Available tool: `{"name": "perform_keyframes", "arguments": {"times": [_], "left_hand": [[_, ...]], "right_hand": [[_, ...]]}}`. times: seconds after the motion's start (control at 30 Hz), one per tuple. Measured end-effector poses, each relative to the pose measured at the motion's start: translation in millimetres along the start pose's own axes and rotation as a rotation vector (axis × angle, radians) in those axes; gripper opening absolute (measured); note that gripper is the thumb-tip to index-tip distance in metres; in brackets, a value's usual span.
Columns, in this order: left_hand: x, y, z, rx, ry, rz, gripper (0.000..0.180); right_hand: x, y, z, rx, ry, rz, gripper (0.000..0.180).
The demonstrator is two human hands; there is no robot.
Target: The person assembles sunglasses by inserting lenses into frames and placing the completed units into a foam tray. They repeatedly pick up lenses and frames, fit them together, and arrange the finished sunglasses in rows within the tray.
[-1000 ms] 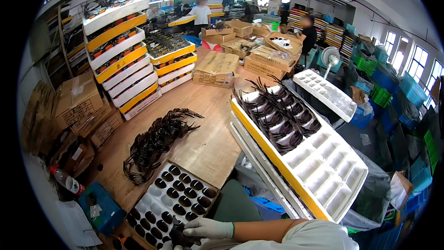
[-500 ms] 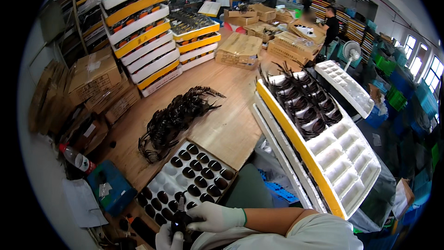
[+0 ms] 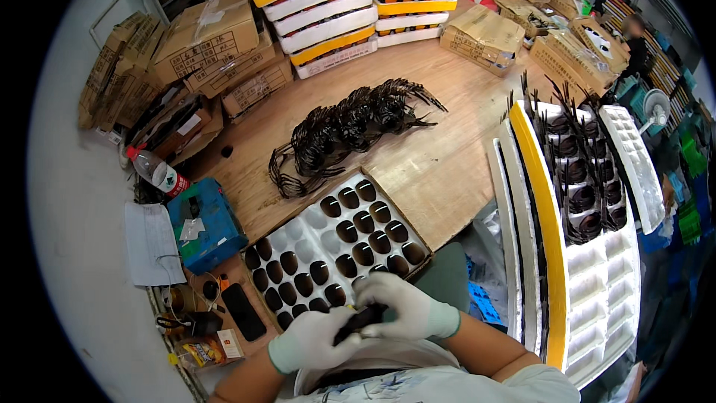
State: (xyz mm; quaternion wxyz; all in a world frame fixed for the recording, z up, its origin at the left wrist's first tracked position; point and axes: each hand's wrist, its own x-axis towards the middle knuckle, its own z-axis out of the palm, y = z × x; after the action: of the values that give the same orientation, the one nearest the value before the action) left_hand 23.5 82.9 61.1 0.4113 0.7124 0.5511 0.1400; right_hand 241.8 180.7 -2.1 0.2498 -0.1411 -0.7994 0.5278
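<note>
**Both Gloved Hands on a Dark Part at the Near Edge of the Compartment Tray**

The left hand (image 3: 312,339) and right hand (image 3: 399,306), both in white gloves, meet close to the body. Together they grip a small dark part (image 3: 358,321); the fingers of both hands are closed around it. The part sits just below the near edge of the compartment tray (image 3: 298,242).

The tray lies flat on the wooden table (image 3: 440,172). Most of its pockets hold dark rounded pieces; several pockets on its left side are unfilled. To the left of the tray sit a blue box (image 3: 205,224), a black phone (image 3: 243,311) and a plastic bottle (image 3: 156,172).

Beyond the tray lies a pile of black coiled pieces (image 3: 347,130). To the right stand white and yellow trays (image 3: 589,254) holding black coils. Farther off are stacked trays (image 3: 321,11) and cardboard boxes (image 3: 216,41).
</note>
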Motion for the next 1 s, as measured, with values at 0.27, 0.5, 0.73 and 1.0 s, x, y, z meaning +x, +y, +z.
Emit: {"name": "perform_keyframes", "arguments": {"times": [0.27, 0.5, 0.73, 1.0], "left_hand": [[201.3, -165.4, -23.7, 0.375, 0.454, -0.479, 0.061], [210.0, -169.0, 1.9, 0.370, 0.597, -0.490, 0.077], [191.6, -178.8, -8.7, 0.100, 0.747, -0.398, 0.050], [35.6, -61.5, 21.3, -1.245, 0.458, -0.224, 0.028]], "right_hand": [[-28.0, -6.9, -29.3, -0.103, 0.186, 0.352, 0.025], [-43.6, -16.0, -33.0, 0.108, 0.396, 0.484, 0.032], [-31.2, -6.2, -2.2, 0.106, 0.403, 0.356, 0.067], [-24.2, -17.9, 4.0, 0.262, 0.128, 0.474, 0.044]]}}
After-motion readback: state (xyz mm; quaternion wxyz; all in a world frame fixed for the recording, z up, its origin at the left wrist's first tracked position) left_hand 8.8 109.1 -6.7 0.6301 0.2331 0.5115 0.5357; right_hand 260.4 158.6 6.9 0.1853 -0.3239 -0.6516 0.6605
